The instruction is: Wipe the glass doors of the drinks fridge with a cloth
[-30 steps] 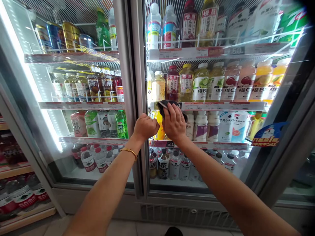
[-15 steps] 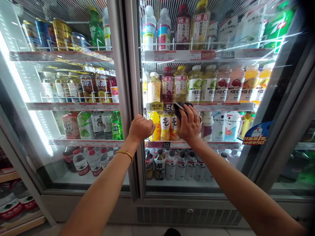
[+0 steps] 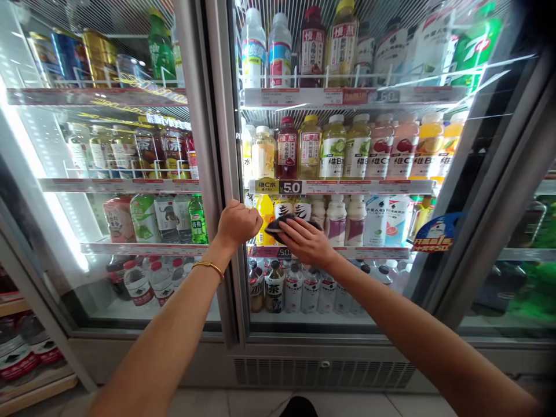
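Observation:
A glass fridge door (image 3: 339, 323) stands in front of me, with shelves of bottled drinks behind it. My left hand (image 3: 238, 223) is closed in a fist at the door's upright metal frame (image 3: 226, 139), fingers curled round its edge; a gold bangle (image 3: 209, 265) circles that wrist. Under the fingers of my right hand (image 3: 306, 240) is a dark cloth (image 3: 278, 227), folded and held against the glass at the height of the third shelf. It covers parts of the yellow-labelled bottles (image 3: 284, 208) behind the pane. The palm side of both hands is hidden.
To the left is another glass door (image 3: 143, 324) with cans and bottles behind it. A blue sticker (image 3: 438, 231) is on the glass at right. Below the doors runs a vent grille (image 3: 325, 373). Packed bottles (image 3: 26, 353) sit on a low rack at far left.
My right hand has slid the cloth down and to the left across the glass, its fingers now flatter. My left hand stays at the frame. The whole view has shifted slightly.

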{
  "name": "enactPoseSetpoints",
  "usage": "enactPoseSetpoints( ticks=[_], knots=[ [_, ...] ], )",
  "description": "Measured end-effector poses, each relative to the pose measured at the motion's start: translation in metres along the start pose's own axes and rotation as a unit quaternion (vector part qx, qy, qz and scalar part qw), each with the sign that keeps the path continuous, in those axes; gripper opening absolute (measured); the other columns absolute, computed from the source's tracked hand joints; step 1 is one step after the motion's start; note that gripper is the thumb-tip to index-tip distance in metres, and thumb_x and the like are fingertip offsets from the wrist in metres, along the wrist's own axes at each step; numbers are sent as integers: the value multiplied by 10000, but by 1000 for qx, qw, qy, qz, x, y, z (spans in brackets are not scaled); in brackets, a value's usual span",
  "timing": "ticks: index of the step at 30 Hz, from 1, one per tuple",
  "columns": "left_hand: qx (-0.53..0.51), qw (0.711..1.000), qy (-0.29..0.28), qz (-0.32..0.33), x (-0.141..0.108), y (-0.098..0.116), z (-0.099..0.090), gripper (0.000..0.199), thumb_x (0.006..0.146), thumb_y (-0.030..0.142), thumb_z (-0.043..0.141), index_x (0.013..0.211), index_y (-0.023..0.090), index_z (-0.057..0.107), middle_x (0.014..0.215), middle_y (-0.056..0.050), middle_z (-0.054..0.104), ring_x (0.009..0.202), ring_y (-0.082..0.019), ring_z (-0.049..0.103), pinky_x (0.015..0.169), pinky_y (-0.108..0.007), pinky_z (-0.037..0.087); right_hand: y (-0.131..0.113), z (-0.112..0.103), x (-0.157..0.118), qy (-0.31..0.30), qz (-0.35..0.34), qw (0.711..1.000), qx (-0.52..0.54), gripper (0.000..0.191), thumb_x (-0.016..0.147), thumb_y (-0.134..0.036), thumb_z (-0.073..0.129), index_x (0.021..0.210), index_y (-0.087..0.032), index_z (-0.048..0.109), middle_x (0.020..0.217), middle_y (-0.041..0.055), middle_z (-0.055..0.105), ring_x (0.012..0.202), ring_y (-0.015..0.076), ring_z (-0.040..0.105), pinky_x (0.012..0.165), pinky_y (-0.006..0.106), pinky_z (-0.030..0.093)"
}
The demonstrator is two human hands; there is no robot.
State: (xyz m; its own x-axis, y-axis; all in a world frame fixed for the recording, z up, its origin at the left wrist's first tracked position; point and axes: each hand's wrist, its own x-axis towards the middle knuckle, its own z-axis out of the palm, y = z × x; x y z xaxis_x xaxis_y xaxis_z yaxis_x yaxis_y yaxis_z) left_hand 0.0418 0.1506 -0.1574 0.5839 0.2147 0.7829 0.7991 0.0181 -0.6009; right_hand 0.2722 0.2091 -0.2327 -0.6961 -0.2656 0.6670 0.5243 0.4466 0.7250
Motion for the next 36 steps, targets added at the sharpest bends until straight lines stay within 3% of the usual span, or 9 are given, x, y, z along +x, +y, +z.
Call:
enactPoseSetpoints(
  ticks=[3,7,11,15,19,24,27,32,36],
  knots=[
    [12,999,11,-49,8,11,1,312,848,182,431,564,184,561,487,-55,561,515,-198,501,618,-356,303,32,-19,-27,-16,-24,1000,-3,402,892,-262,523,1293,-238,519,1362,7,547,1322,192,425,1135,397,373],
    [-6,994,36,-99,32,46,4,306,909,199,404,643,188,555,563,-52,566,614,-213,515,640,-359,285,57,-24,-18,41,189,981,-33,454,888,-287,519,1335,-216,477,1350,70,547,1324,229,415,1117,439,376],
    [-87,976,69,-187,53,81,15,294,955,238,363,726,191,543,672,-71,583,706,-232,498,650,-363,264,46,-7,12,97,335,935,-62,511,903,-290,466,1397,-182,398,1369,112,516,1346,258,379,1125,481,352],
    [-104,965,100,-221,54,95,30,299,968,253,337,747,202,532,708,-72,565,722,-235,461,656,-366,253,30,0,12,65,283,956,-36,513,908,-288,456,1410,-214,379,1397,82,499,1369,240,354,1146,470,336],
    [-131,959,88,-234,45,97,37,264,955,273,383,757,200,542,719,-75,548,741,-239,458,673,-372,260,29,-10,-23,18,168,985,-17,462,906,-322,483,1358,-235,449,1370,54,536,1340,213,405,1148,433,347],
    [-76,982,102,-137,41,98,38,237,932,244,420,735,209,546,674,-51,536,709,-221,459,678,-365,286,53,-33,-72,-2,74,997,-28,424,876,-341,543,1290,-250,516,1305,41,590,1290,203,463,1112,408,394],
    [-51,988,110,-98,41,100,38,234,924,235,438,717,209,542,653,-41,530,695,-211,459,666,-358,288,71,-39,-73,32,145,988,-51,451,854,-336,570,1287,-220,514,1296,75,584,1273,231,471,1091,424,407],
    [-81,989,85,-88,42,102,39,236,933,237,421,738,204,550,670,-52,544,704,-214,464,660,-369,272,71,-22,-24,108,351,926,-83,488,877,-307,495,1343,-168,456,1346,136,518,1320,290,397,1095,493,374],
    [-104,987,69,-100,41,102,39,248,940,242,405,746,202,554,681,-58,547,722,-217,474,668,-372,274,49,-8,2,104,329,936,-74,503,890,-299,469,1373,-167,421,1363,132,510,1340,277,376,1119,494,349]
  ],
)
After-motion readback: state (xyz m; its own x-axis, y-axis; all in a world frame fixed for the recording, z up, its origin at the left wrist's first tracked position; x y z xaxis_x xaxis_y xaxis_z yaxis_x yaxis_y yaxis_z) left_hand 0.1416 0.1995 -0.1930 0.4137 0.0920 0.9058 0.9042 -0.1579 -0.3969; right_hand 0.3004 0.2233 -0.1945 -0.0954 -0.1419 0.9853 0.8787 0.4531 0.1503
